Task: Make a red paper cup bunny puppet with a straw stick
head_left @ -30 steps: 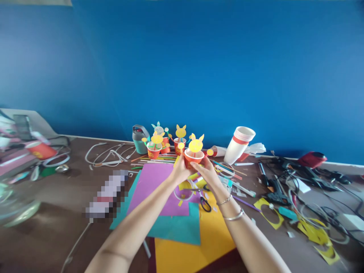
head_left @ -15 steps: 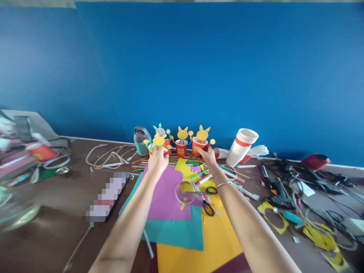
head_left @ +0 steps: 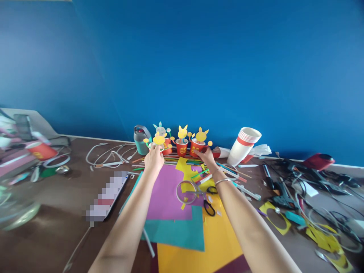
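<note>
A row of red paper cups stands near the blue wall, each carrying a paper animal head with ears and round paper paws. My left hand (head_left: 154, 158) is closed on the front-left paper cup, whose yellow animal head (head_left: 159, 138) rises above my fingers; most of that cup is hidden. Behind it, another cup (head_left: 168, 147) bears a pale green head (head_left: 160, 130). The middle cup (head_left: 181, 148) stands untouched with a yellow head. My right hand (head_left: 207, 156) grips the lower side of the right paper cup (head_left: 196, 147), close beside the middle one.
Purple paper (head_left: 167, 189), teal paper (head_left: 173, 233) and orange paper (head_left: 222, 242) lie in front, with scissors (head_left: 209, 206) and a tape roll (head_left: 186, 192) on top. Stacked white cups (head_left: 243, 148) lean at right. A glue gun (head_left: 283, 195), cables, a phone (head_left: 109, 199) and a teal bottle (head_left: 142, 140) surround them.
The right cup has shifted slightly left, nearer the middle cup, with my right hand on it. My left hand has moved a little left and lower on its cup.
</note>
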### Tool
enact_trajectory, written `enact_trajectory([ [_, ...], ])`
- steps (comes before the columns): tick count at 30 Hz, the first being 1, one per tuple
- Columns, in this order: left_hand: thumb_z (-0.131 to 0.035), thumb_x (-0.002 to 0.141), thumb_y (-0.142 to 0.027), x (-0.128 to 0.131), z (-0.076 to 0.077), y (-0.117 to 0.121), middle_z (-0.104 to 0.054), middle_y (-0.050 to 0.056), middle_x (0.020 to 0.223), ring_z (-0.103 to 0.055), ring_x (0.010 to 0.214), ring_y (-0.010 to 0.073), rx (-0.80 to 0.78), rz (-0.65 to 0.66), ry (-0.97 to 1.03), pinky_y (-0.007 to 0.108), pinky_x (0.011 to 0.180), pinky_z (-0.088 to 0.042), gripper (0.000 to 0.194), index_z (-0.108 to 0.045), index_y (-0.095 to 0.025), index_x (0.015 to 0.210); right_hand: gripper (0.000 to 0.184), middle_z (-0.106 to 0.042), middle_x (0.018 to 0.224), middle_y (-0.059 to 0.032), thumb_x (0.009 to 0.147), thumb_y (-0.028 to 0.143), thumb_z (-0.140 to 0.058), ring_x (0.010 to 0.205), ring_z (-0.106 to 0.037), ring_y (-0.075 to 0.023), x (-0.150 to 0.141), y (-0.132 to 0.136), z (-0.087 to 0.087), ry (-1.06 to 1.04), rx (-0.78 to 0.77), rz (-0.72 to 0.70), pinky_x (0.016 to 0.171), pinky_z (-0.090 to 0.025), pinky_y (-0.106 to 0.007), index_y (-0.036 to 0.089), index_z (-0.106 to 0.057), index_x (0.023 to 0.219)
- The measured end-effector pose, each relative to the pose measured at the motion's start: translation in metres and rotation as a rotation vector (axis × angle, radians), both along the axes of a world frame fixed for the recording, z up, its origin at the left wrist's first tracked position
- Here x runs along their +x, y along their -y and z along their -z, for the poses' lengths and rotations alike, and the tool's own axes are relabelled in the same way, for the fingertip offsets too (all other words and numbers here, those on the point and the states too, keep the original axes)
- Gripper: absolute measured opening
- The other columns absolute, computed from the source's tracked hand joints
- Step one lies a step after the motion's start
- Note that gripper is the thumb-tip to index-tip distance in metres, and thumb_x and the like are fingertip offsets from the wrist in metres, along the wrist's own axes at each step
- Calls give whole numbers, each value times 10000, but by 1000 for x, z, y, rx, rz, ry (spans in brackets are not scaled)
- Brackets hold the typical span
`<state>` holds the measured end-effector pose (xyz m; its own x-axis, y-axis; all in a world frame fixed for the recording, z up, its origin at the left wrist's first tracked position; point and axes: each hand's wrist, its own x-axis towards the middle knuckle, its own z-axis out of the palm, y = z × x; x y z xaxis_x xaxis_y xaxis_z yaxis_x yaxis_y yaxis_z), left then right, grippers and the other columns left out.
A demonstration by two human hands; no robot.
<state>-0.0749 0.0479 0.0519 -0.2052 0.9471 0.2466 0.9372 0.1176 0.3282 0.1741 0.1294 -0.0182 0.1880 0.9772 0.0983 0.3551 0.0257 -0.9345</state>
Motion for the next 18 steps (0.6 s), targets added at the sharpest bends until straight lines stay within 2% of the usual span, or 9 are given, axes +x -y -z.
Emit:
enact_trajectory([
  [4, -486, 896, -142, -2, 4, -4, -635, 139, 1186, -672, 998, 285, 45, 11, 15, 349, 758, -487, 246, -638, -197, 1082, 677, -714, 1127, -168, 583, 522, -790, 1069, -657, -323, 1, 3, 0, 49, 1, 35, 897, -507, -409, 135, -600, 1105],
  [8, -453, 912, -136, -6, 11, -9, -687, 123, 1065, -668, 984, 274, 122, 10, 57, 349, 788, -490, 231, -669, -201, 967, 680, -699, 1169, -169, 627, 544, -755, 1107, -645, -322, 5, 10, 3, 68, 18, 52, 919, -504, -404, 134, -607, 1149],
  [11, -468, 901, -130, -13, 19, -15, -696, 121, 1043, -653, 1025, 273, 251, 7, 130, 354, 843, -498, 232, -678, -196, 976, 649, -695, 1188, -162, 670, 546, -719, 1123, -640, -318, 9, 16, 6, 84, 28, 59, 941, -499, -408, 141, -618, 1166],
  [14, -480, 876, -119, -20, 28, -21, -699, 126, 999, -652, 1009, 286, 397, 23, 224, 380, 868, -505, 238, -692, -187, 958, 605, -712, 1141, -157, 692, 531, -700, 1092, -656, -318, 12, 19, 7, 103, 30, 56, 916, -519, -409, 136, -640, 1146],
  [18, -489, 839, -98, -23, 37, -27, -680, 143, 1059, -647, 1016, 290, 437, 60, 234, 395, 896, -511, 257, -692, -172, 976, 525, -740, 1042, -125, 723, 487, -676, 1013, -690, -291, 14, 19, 9, 127, 29, 41, 842, -553, -376, 147, -660, 1122],
])
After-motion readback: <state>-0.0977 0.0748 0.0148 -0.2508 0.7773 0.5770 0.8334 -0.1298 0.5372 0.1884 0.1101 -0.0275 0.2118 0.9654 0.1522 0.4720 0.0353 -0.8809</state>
